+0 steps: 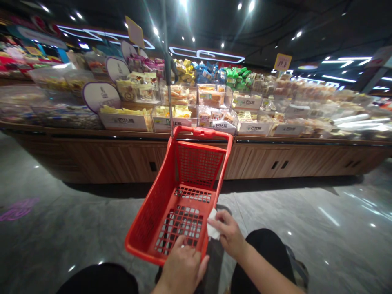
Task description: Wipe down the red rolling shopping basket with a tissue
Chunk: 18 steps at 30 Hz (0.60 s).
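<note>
A red plastic shopping basket point(159, 204) hangs in front of me, empty, with its mesh bottom showing. My left hand point(182, 265) grips the basket's near rim, fingers curled over the edge. My right hand point(228, 234) is just right of the basket and is closed on a small white piece of paper point(212, 228). My dark trouser legs show below both hands.
A long wooden display counter point(122, 157) runs across ahead, stacked with clear bins of packaged snacks point(211, 98) and price signs point(282, 62). A thin metal pole point(167, 73) rises beyond the basket. Glossy grey floor point(306, 212) lies between me and the counter.
</note>
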{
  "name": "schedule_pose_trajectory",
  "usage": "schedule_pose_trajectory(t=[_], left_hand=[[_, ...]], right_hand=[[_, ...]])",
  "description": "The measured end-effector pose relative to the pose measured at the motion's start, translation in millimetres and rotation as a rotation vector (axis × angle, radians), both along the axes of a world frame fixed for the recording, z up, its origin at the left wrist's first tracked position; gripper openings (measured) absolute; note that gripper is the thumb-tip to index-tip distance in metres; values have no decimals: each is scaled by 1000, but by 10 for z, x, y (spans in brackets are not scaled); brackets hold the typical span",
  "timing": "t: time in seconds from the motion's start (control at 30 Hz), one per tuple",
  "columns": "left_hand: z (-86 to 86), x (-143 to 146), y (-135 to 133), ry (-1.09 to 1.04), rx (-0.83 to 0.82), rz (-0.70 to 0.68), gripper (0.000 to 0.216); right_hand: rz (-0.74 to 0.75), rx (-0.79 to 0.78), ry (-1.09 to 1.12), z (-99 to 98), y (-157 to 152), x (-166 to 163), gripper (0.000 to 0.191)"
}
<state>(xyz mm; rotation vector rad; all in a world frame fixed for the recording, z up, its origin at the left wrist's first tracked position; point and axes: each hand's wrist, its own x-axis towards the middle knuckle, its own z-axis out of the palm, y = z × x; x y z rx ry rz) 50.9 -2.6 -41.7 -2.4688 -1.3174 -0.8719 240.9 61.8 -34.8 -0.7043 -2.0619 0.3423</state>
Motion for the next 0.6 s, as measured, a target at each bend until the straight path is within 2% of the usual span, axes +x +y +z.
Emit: schedule_pose_trajectory(t=[0.13,0.33,0.53,0.6], left_hand=[[33,-62,-30,13,13,-3,30],[42,-181,-86,-2,-14,-54,23],[48,-224,-126,12,-2,-72,24],[42,-241,-145,10,-1,-73,24]], right_hand=[[-78,-5,28,39,32,-62,63],[61,-48,-72,-23,-272,-115,63],[-96,-1,16,55,29,-89,60],[-127,1,22,61,37,-104,62]])
